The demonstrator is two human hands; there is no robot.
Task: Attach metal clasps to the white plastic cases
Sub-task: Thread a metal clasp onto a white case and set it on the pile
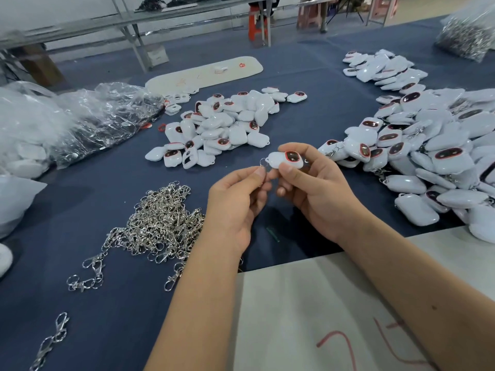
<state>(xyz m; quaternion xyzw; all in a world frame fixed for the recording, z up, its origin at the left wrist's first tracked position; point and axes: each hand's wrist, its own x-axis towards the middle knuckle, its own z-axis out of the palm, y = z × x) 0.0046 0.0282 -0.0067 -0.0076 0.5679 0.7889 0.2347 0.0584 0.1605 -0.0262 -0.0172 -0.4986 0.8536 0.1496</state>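
My right hand (313, 188) grips a white plastic case (284, 159) with a red-rimmed dark window, held above the blue table. My left hand (235, 199) pinches a small metal clasp ring (263, 163) at the case's left end; most of the clasp is hidden by my fingers. A heap of loose silver clasps (160, 223) lies left of my left hand. One pile of white cases (222, 124) sits beyond my hands, and a larger pile of cases (434, 145), some with clasps on them, lies to the right.
Clear plastic bags (75, 121) lie at the left. A white sheet with red marks (308, 311) covers the near table edge under my right forearm. A cream board (203, 73) lies at the back, a bag of metal parts (468, 36) far right. Stray clasps (51, 341) lie near left.
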